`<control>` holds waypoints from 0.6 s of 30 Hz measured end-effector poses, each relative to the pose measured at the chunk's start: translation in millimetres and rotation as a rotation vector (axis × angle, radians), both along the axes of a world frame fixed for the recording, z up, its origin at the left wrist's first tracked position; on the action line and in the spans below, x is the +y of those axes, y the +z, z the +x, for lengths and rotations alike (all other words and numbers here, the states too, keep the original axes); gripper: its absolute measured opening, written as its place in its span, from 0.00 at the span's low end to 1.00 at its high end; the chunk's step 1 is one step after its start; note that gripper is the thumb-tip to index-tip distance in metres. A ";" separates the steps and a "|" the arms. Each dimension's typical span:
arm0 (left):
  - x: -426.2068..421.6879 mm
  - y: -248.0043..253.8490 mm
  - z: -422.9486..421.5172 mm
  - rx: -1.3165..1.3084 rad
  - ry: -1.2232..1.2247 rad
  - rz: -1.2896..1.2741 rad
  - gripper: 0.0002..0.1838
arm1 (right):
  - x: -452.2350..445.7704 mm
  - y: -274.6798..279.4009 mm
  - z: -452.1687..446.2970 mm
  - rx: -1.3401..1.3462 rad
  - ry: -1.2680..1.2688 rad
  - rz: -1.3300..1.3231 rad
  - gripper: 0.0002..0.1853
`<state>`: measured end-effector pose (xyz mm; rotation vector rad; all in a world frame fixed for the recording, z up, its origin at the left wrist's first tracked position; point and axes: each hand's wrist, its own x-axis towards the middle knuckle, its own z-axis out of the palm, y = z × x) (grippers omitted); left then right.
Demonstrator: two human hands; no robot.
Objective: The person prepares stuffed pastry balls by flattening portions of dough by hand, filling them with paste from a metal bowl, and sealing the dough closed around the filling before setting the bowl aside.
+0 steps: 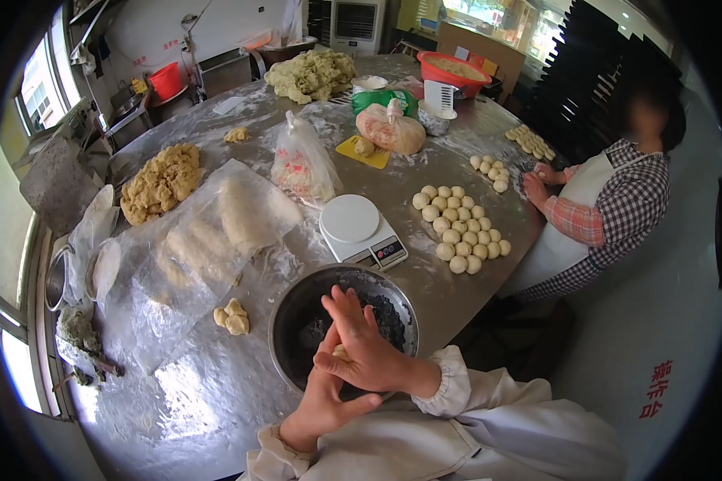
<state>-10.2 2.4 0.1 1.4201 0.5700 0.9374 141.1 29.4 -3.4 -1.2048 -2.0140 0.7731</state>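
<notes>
Over a steel bowl (pixel 277 341) holding dark filling (pixel 387 314), my two hands meet palm to palm. My left hand (pixel 329 401) is underneath, cupping a small pale piece of dough (pixel 341 351), mostly hidden between the palms. Pressed on top of it is my right hand (pixel 369 349), its fingers pointing up and away. Just beyond the bowl stands a white kitchen scale (pixel 361 228) with a round plate. Left of the bowl lie a few small dough pieces (pixel 233 317). Rows of round dough balls (pixel 461 228) sit to the right.
A floury metal table (pixel 449 309) fills the view. It carries a yellowish dough mass (pixel 160 183), plastic-covered dough (pixel 217 228), bagged flour-like stuff (pixel 303 164), a greenish dough heap (pixel 311 74) and a red basin (pixel 481 78). At the right edge another person (pixel 602 200) handles dough.
</notes>
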 end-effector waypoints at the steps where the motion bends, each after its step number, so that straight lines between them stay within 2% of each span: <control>1: 1.3 2.0 3.5 0.145 0.021 0.163 0.64 | 0.8 -0.5 -2.7 -0.056 0.000 -0.007 0.46; 2: 2.2 3.2 6.9 0.289 0.039 0.328 0.64 | 2.3 -1.4 -4.5 -0.113 -0.004 -0.013 0.45; 3: -2.8 7.1 8.2 0.346 0.082 0.360 0.59 | 11.5 -1.4 -2.8 -0.136 0.005 -0.036 0.45; 6: -8.7 -6.7 8.0 0.278 0.084 0.182 0.54 | 36.0 -9.0 -2.1 -0.098 -0.160 -0.215 0.44; 7: -5.9 -5.0 8.9 0.240 0.086 0.185 0.50 | 30.0 -2.6 -5.7 -0.152 -0.126 -0.116 0.45; 9: -4.4 -1.8 10.4 0.170 0.086 0.175 0.43 | 1.5 14.4 -17.8 -0.073 0.035 -0.045 0.45; 10: -5.3 -3.0 10.3 0.208 0.093 0.228 0.42 | -7.9 17.1 -22.0 -0.045 0.108 -0.018 0.45; 12: -6.1 -5.0 8.8 0.283 0.110 0.344 0.39 | 8.6 5.8 -22.5 0.000 0.023 -0.104 0.44; 13: -9.5 -5.8 7.1 0.361 0.060 0.267 0.38 | 16.2 -1.2 -21.5 0.022 -0.019 -0.148 0.44; 16: -16.1 21.1 19.8 0.392 0.223 0.175 0.37 | 26.9 -3.5 -18.1 0.161 -0.196 -0.177 0.44; 17: -6.6 5.0 16.3 0.475 0.172 0.436 0.37 | 12.1 2.5 -20.4 0.204 -0.098 -0.193 0.43; 18: -3.5 5.0 17.8 0.454 0.255 0.395 0.36 | 0.3 6.4 -24.9 0.227 -0.034 -0.137 0.42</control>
